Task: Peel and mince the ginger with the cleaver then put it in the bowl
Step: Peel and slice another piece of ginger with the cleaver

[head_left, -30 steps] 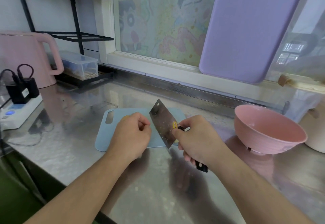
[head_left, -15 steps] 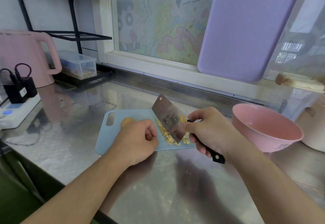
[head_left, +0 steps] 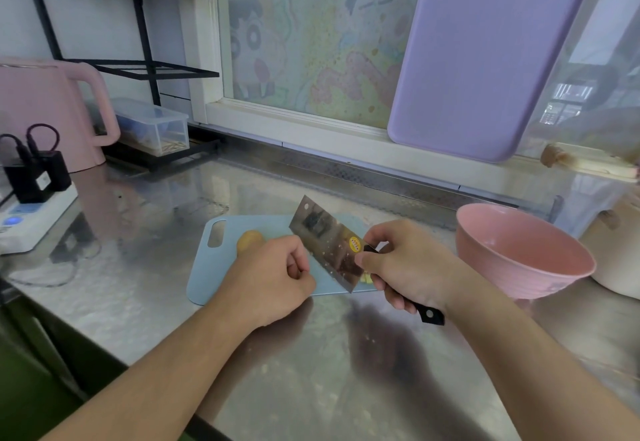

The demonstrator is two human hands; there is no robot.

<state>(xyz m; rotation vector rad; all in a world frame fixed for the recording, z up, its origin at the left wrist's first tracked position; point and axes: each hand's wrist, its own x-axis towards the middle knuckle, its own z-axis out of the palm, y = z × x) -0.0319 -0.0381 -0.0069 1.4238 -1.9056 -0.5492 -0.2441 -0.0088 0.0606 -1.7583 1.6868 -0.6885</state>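
Kettle: a pink kettle (head_left: 45,111) stands at the far left of the steel counter (head_left: 311,371), in front of a black wire rack (head_left: 138,70).
Power strip: a white strip (head_left: 31,222) with two black plugs lies just in front of the kettle.
Clear box: a lidded plastic box (head_left: 152,125) sits on the rack's lowest shelf.
Cutting board: a pale blue board (head_left: 214,267) lies flat on the counter, its handle hole to the left.
Ginger piece: a yellow lump of ginger (head_left: 250,239) rests on the board, just beyond the left hand's knuckles.
Left hand: the left hand (head_left: 273,274) rests on the board's near edge with fingers curled into a loose fist; whether it holds anything cannot be told.
Cleaver: the cleaver (head_left: 329,243) is tilted, its lower edge down on the board, bits of ginger stuck to the blade.
Minced ginger: a few pale pieces (head_left: 366,279) show on the board under the blade's heel; the rest is hidden.
Right hand: the right hand (head_left: 412,264) grips the black handle, thumb against the blade.
Bowl: a pink bowl (head_left: 519,253) stands on the counter just right of that hand.
Purple board: a lilac board (head_left: 485,52) leans against the window behind.
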